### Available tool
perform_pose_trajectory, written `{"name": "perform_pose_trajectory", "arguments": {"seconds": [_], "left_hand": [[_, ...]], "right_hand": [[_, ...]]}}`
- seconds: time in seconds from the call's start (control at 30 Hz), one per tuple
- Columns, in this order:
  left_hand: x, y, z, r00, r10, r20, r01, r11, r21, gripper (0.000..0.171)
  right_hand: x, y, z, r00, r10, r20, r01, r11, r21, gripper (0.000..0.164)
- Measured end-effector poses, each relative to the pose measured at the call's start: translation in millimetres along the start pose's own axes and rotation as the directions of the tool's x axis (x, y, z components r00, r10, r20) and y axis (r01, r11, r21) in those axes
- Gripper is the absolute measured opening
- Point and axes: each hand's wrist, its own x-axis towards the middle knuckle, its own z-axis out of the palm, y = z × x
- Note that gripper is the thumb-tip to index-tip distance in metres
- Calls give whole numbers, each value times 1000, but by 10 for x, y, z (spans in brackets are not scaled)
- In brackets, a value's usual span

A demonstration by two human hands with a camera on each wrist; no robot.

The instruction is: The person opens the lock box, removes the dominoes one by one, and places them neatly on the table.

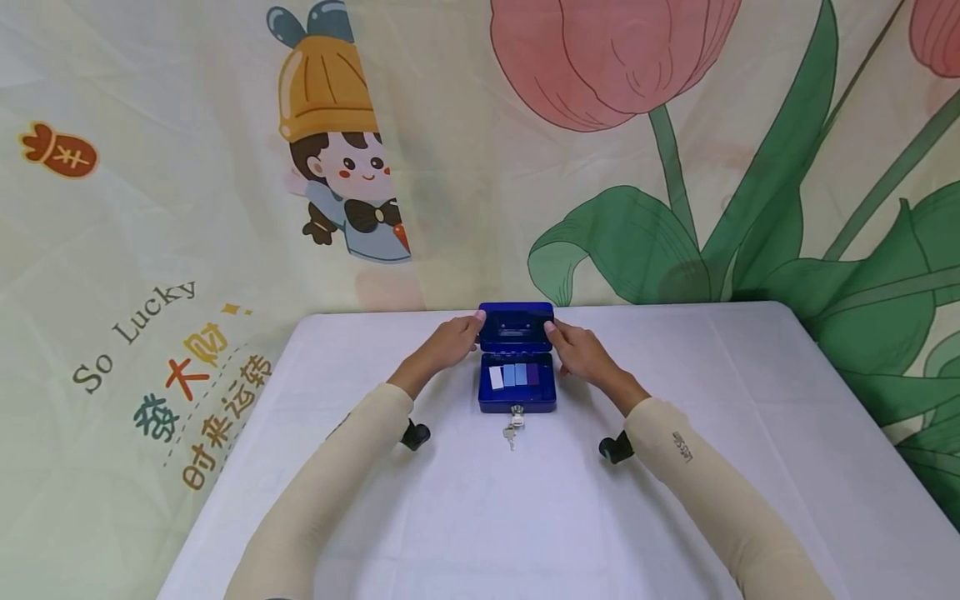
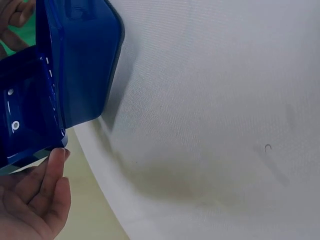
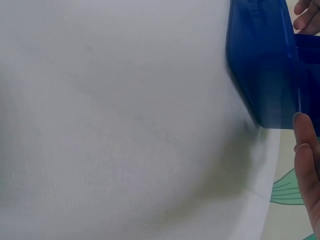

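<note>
Blue box (image 1: 517, 397), glossy; lid (image 1: 516, 329) raised, white-to-purple strips (image 1: 521, 375) inside, keys (image 1: 510, 434) at front.

white-covered table (image 1: 510, 517), open blue box (image 1: 517, 397) on it, keys (image 1: 510, 434) at its front

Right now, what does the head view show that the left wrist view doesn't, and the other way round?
Only the head view shows the coloured strips inside the blue box, the lock and keys at its front, both sleeves and the printed cartoon figure.

Only the left wrist view shows the outer face of the side wall and, distinctly, a small dark hooked mark on the white cloth.

Both show the box, its open lid, the cloth, and the left grip and right grip at opposite sides of the lid.
</note>
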Motion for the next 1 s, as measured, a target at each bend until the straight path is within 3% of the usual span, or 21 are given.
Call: {"name": "perform_pose_trajectory", "arguments": {"seconds": [0.43,0.7,1.0], "left_hand": [[-93,-44,44,1000,21,-10,-20,997,74,75],[-208,-138,84,998,33,56,-39,994,101,75],[-272,-163,121,995,22,100,-33,994,105,76]], "right_hand": [[-73,17,-12,1000,27,-3,-27,998,-63,66],[-132,99,-38,997,18,-70,-24,996,-85,57],[-185,164,-47,983,-58,-174,42,994,-98,44]]}}
